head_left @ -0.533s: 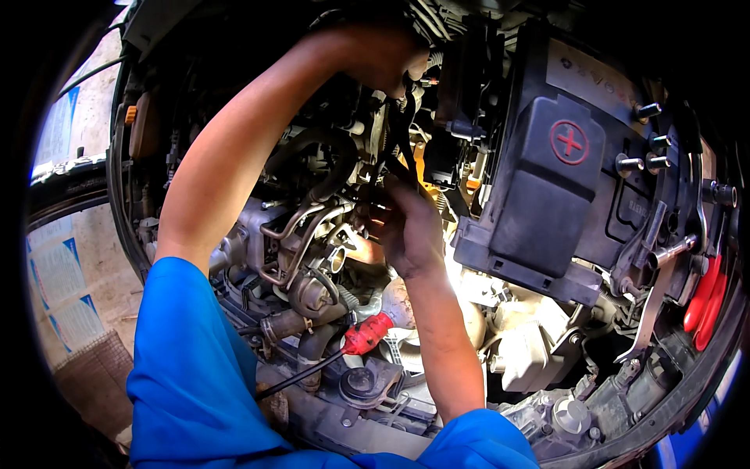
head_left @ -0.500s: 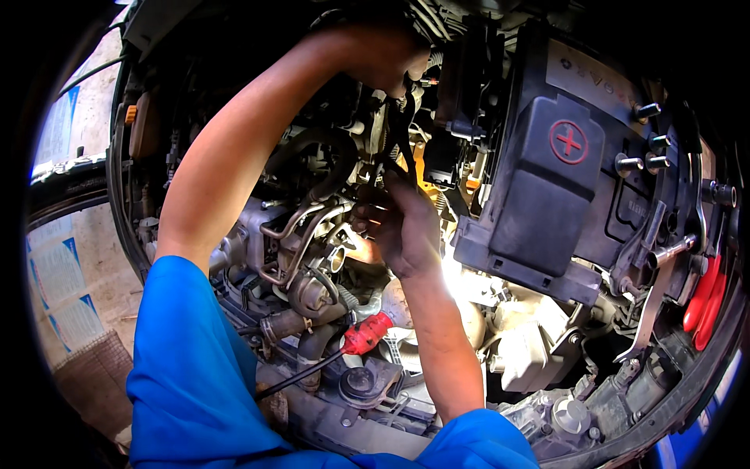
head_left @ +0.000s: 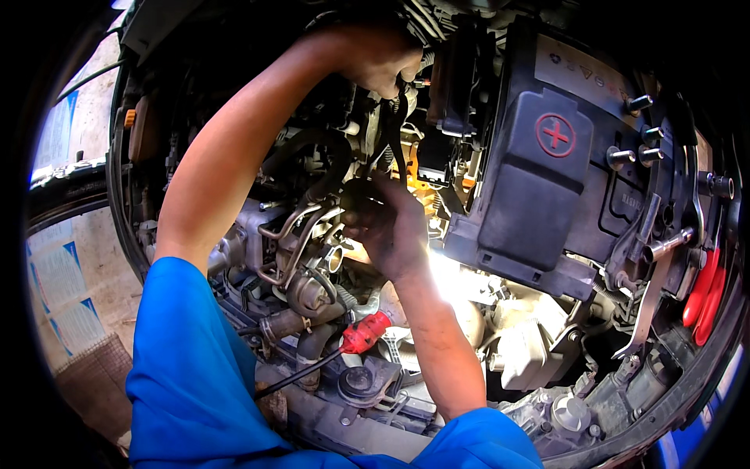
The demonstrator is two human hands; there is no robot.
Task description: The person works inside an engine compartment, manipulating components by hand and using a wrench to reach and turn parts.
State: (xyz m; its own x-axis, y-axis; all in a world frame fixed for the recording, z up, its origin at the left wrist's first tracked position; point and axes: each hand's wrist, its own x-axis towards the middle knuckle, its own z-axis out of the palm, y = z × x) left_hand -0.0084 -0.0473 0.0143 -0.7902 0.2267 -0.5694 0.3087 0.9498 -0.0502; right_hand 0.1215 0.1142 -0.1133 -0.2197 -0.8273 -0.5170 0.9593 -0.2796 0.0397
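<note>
My left hand reaches to the back of an engine bay, its fingers closed round the upper end of a black cable. From there the cable hangs down toward my right hand, which is lower and nearer, beside bent metal pipes. The right hand's fingers are curled, and their tips lie in shadow. What they grip cannot be made out. Bright light falls by the right wrist. Below the hands, a red-ended lamp or tool with a black cord rests among the engine parts.
A black battery cover with a red plus mark stands to the right. Several sockets, a ratchet and red-handled pliers lie along the right side. Rubber hoses and a round cap sit toward the front.
My right hand has shifted a little left, toward the metal pipes, with its fingers curled. The left hand keeps its place at the back, still closed on the cable.
</note>
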